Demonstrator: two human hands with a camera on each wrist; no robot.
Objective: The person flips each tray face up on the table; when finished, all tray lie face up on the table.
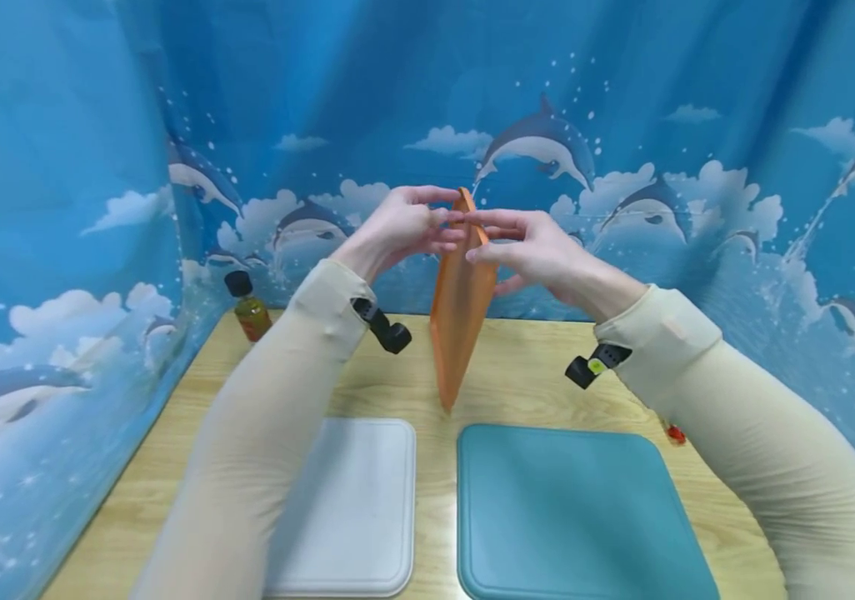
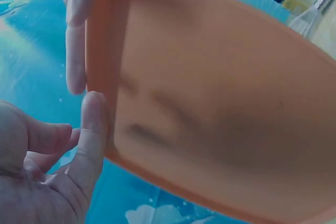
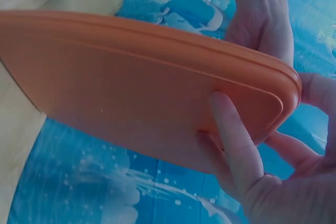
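Note:
An orange tray with a raised rim stands on edge above the table, its lower corner close to the wood. At its upper end, my right hand pinches the rim, with fingertips on the flat underside in the right wrist view. My left hand reaches the same end from the other side. In the left wrist view, one left fingertip touches the short rim while the other fingers lie off it. A white tray and a teal tray lie flat nearer me.
A black-capped bottle of yellow liquid stands at the table's far left. Beside it in the left wrist view is a wire whisk. A small red item lies at the right, partly behind my sleeve. A dolphin-print curtain surrounds the table.

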